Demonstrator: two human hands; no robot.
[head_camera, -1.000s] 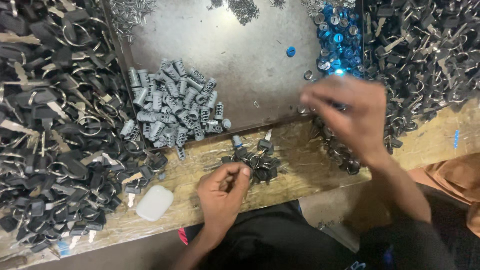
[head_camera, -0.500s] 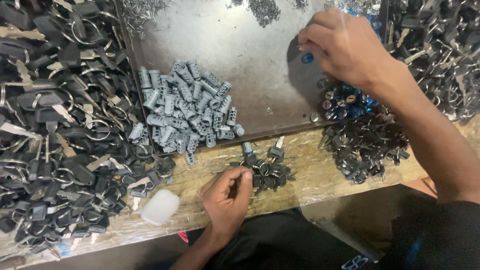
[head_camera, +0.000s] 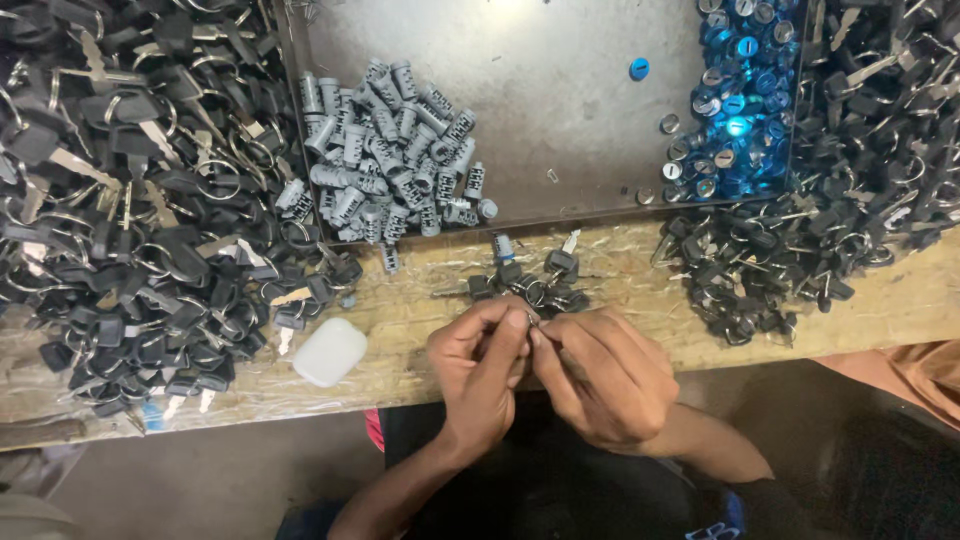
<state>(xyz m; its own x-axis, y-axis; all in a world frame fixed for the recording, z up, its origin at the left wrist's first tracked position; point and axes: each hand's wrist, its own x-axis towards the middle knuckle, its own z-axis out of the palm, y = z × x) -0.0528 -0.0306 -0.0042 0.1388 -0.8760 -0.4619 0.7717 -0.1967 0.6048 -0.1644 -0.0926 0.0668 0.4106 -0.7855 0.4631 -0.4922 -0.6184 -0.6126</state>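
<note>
My left hand (head_camera: 478, 372) and my right hand (head_camera: 603, 375) meet fingertip to fingertip at the front edge of the wooden bench (head_camera: 420, 310), pinching a small part between them; the part is mostly hidden by the fingers. Just beyond the fingers lies a small cluster of black-headed keys (head_camera: 530, 280). Farther back, a pile of grey lock cylinders (head_camera: 390, 160) rests on a metal tray (head_camera: 560, 110). Blue-capped round pieces (head_camera: 735, 100) fill the tray's right end.
A large heap of black-headed keys on rings (head_camera: 130, 210) covers the left side. Another heap of black keys (head_camera: 830, 190) lies at the right. A small white rounded case (head_camera: 329, 352) sits near the bench's front edge.
My right hand came back from the blue pieces at the far right and joined my left hand at the bench edge. The left hand stayed near the key cluster.
</note>
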